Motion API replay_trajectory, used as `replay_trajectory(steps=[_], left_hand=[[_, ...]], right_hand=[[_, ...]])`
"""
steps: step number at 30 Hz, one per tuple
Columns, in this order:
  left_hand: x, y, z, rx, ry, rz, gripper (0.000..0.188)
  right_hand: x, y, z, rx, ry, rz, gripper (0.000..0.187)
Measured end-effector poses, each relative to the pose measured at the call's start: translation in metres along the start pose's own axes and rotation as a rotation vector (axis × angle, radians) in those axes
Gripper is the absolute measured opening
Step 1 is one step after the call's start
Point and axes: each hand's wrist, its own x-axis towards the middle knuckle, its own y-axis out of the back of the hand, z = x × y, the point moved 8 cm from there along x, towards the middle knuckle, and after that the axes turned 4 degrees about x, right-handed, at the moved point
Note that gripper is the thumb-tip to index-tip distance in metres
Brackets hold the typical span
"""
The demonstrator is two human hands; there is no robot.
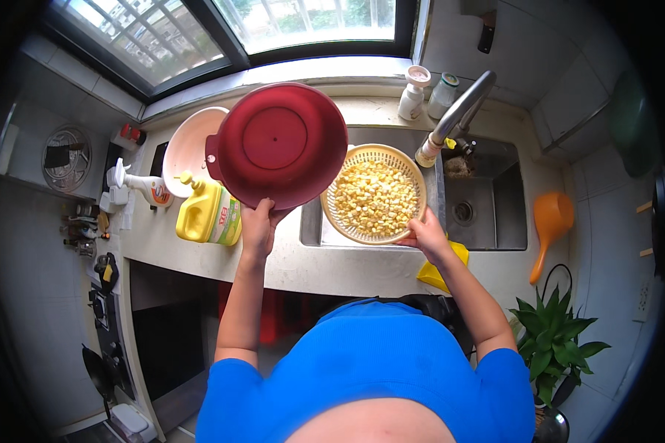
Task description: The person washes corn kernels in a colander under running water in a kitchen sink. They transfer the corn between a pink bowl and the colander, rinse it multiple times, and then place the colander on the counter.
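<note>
Basket (332, 201) of yellow pieces (375, 198) is over the sink (384, 135), your right fingers (421, 231) grasping its rim, your left fingers (261, 214) the red bowl (282, 144); you're apparently draining, and next calls for a level basket.

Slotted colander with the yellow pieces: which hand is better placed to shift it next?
Probably the right: the right hand holds the slotted colander by its rim, while the left hand holds the dark red basin, farther left.
</note>
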Motion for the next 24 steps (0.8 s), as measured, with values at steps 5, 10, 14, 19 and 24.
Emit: replay_trajectory(steps=[5, 10, 14, 19, 24], left_hand=[[-0.002, 0.038, -0.027, 0.105, 0.095, 0.131, 0.059], [-0.004, 0.064, -0.051, 0.223, 0.094, 0.306, 0.068], [-0.007, 0.058, -0.091, 0.118, 0.290, 0.153, 0.079], [-0.029, 0.003, -0.122, -0.015, 0.466, -0.011, 0.072], [-0.045, -0.012, -0.140, -0.084, 0.524, -0.137, 0.073]], right_hand=[[-0.008, 0.023, 0.003, -0.035, -0.035, 0.096, 0.054], [-0.033, 0.029, -0.005, -0.073, 0.005, 0.105, 0.054], [-0.040, 0.021, -0.014, -0.040, -0.011, 0.034, 0.050], [-0.025, 0.002, -0.016, -0.049, 0.016, -0.009, 0.049], [-0.012, -0.017, -0.021, -0.177, 0.026, -0.049, 0.052]])
